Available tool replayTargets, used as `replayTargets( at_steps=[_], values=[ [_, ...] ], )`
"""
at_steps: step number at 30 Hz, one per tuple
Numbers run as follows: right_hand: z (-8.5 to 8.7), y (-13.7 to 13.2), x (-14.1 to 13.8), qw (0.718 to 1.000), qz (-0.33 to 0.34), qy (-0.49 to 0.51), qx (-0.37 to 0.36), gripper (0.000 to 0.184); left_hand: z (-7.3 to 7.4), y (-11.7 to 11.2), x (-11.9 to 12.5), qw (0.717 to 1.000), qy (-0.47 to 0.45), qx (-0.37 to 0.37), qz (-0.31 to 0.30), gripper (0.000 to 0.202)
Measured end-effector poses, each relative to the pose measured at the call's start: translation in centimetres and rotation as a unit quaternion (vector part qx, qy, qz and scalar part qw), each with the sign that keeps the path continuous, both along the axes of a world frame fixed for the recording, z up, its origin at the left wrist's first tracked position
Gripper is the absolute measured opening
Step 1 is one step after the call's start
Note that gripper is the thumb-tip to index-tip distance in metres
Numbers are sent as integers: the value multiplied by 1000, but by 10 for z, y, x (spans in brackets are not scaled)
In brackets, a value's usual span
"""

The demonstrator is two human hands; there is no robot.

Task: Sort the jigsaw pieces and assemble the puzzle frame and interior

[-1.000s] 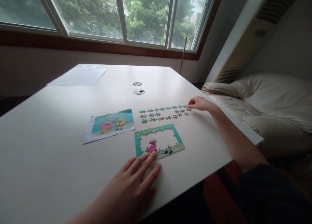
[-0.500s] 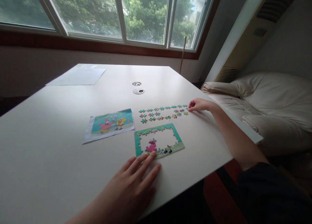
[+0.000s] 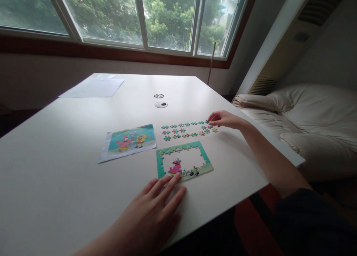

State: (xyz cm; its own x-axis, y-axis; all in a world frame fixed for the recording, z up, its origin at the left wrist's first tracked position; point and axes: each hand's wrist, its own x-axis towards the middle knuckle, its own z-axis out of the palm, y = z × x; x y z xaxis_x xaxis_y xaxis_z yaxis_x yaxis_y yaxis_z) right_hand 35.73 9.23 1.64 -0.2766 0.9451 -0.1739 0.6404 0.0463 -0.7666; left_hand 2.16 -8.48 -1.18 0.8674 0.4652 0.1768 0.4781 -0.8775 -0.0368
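My left hand point(image 3: 154, 207) lies with its fingers spread, the fingertips resting on the lower left edge of a partly assembled jigsaw puzzle point(image 3: 206, 167). That puzzle has a teal and green border, a pink figure at its lower left and an open middle. Up and to the right, my right hand point(image 3: 224, 119) pinches at a teal puzzle piece point(image 3: 207, 121) at the end of the top row. Loose puzzle pieces point(image 3: 185, 135) lie in rows just beyond the puzzle. To the left is a printed cartoon picture point(image 3: 131, 141) on white paper.
A white table point(image 3: 69, 189) carries everything. Blank paper sheets point(image 3: 92, 88) lie at its far left. Two round cable-hole fittings point(image 3: 161, 104) sit in the tabletop. Beyond the right edge stands a cream leather sofa point(image 3: 320, 118); a window point(image 3: 170, 20) is behind.
My right hand has moved slightly left along the loose pieces to the end of the top row. My left hand stays on the puzzle's edge. The view has shifted a little.
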Motion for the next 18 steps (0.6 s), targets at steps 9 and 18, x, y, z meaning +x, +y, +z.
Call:
replayTargets(
  at_steps=[9,18],
  values=[
    [-11,-35,-77,971,115,201,-60,22,3,4,-2,998,-43,-54,14,33],
    [-13,-52,-100,965,109,232,-53,25,3,2,-1,997,-43,-58,23,30]
  ],
)
